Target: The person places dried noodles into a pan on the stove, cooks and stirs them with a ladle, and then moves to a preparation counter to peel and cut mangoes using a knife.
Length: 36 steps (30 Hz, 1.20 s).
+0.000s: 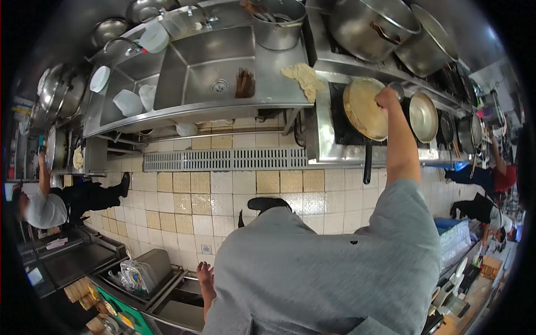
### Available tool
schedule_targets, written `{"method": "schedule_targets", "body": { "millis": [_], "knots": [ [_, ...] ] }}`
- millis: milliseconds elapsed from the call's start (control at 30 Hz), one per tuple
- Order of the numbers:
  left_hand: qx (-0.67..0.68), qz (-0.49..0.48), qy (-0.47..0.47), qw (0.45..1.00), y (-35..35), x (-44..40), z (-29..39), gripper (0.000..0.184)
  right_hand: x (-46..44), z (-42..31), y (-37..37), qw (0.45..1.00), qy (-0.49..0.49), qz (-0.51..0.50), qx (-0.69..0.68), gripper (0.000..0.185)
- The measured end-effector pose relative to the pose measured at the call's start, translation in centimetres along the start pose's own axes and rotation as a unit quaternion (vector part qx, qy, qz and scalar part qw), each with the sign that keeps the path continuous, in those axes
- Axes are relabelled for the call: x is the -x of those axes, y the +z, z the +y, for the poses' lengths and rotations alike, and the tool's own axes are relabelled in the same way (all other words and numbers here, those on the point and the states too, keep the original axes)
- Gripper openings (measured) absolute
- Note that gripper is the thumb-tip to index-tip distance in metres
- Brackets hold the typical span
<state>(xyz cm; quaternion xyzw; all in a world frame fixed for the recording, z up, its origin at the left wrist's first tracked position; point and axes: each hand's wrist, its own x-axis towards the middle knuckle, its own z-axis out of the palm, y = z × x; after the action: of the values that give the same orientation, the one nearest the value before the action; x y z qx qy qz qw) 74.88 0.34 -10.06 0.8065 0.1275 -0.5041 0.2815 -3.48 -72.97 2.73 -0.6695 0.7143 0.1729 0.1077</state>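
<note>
Stretched forward over the stove, my right hand point(386, 98) is closed at the far right edge of a frying pan. What its fingers hold, if anything, is hidden. The long black pan handle point(367, 163) points toward me. A flat, pale yellow round point(363, 109) fills the pan; whether it is food or a lid I cannot tell. Just beyond my fingers is a small round metal piece point(397, 89), perhaps a ladle's bowl. My left hand point(205, 273) hangs low at my side, fingers loosely apart, holding nothing, near a metal counter unit.
A second pan point(424, 117) sits right of the first. Large pots point(373, 28) stand behind, and a crumpled cloth point(303, 80) lies left of the stove. Double sinks point(209, 61) fill the left. One person point(47, 206) works far left; others point(491, 218) are at right.
</note>
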Motion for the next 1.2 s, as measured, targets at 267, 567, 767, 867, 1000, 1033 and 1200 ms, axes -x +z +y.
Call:
{"method": "schedule_targets", "body": {
  "millis": [267, 567, 767, 867, 1000, 1033, 1200],
  "knots": [
    [-0.267, -0.026, 0.187, 0.945, -3.1, -3.7, -3.3, 0.051, 3.4, -2.8, -1.7, 0.995, 0.061, 0.021, -0.083, 0.02],
    [-0.032, -0.026, 0.152, 0.988, -1.8, -3.0, 1.3, 0.053, 1.9, -4.0, 1.5, 0.987, 0.084, 0.093, -0.096, 0.019],
    [-0.161, -0.056, 0.204, 0.964, -1.4, -6.4, 3.4, 0.044, 3.4, -3.8, 4.4, 0.954, 0.123, 0.229, -0.152, 0.027],
    [-0.293, -0.066, 0.239, 0.923, -0.8, -7.3, 5.7, 0.044, 6.8, -7.7, 2.2, 0.946, 0.187, 0.211, -0.158, 0.041],
    [-0.339, -0.085, 0.259, 0.901, 0.1, -7.4, 8.2, 0.044, 11.5, -16.2, 0.0, 0.794, 0.178, 0.539, -0.216, 0.044],
    [-0.352, -0.093, 0.272, 0.891, 0.1, -7.6, 8.8, 0.044, 13.4, -19.9, -0.5, 0.741, 0.102, 0.585, -0.314, 0.042],
    [-0.239, -0.064, 0.242, 0.938, 3.1, -2.3, 12.8, 0.043, 26.0, -37.3, 3.0, 0.745, -0.279, 0.268, -0.544, 0.042]
  ]
}}
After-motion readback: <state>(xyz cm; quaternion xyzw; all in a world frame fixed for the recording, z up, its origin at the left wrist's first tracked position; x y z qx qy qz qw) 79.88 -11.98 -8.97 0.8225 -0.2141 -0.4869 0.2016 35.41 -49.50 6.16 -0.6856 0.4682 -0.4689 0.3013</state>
